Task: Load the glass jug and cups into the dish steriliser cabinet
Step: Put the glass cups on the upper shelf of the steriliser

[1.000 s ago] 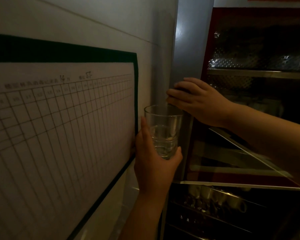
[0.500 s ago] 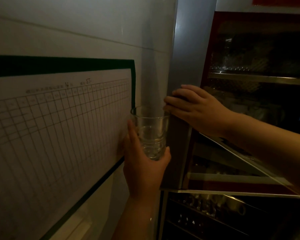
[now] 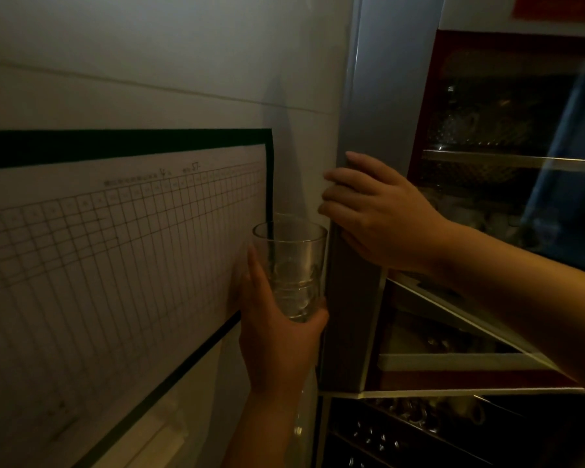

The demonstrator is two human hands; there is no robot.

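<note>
- The scene is dim. A person stands close to a steriliser cabinet (image 3: 385, 96) set against a pale wall (image 3: 149, 55).
- The left hand (image 3: 277, 339) holds a clear glass cup (image 3: 289, 265) upright, rim up, just left of the cabinet's grey door edge (image 3: 352, 298). The thumb lies along the cup's left side, and one finger curls round the lower right of its base. The cup is outside the cabinet, in front of the wall.
- The right hand (image 3: 375, 214) grips the door edge above the cup. Its fingers (image 3: 338, 179) wrap around the front of the edge, with the bare forearm running down to the right across the doorway.
- The door has a glass pane (image 3: 487, 315) with a red frame; it stands partly open.
- Behind the pane, the upper part of the cabinet shows a metal shelf rail (image 3: 507, 160) and faint glassware; detail is too dark to tell.
- Below the door, a lower rack (image 3: 402, 420) holds shiny cups or mugs, dimly seen.
- On the wall to the left hangs a paper chart (image 3: 115, 265) printed with a fine grid, bordered by a dark green frame. The cup overlaps its right edge.
</note>
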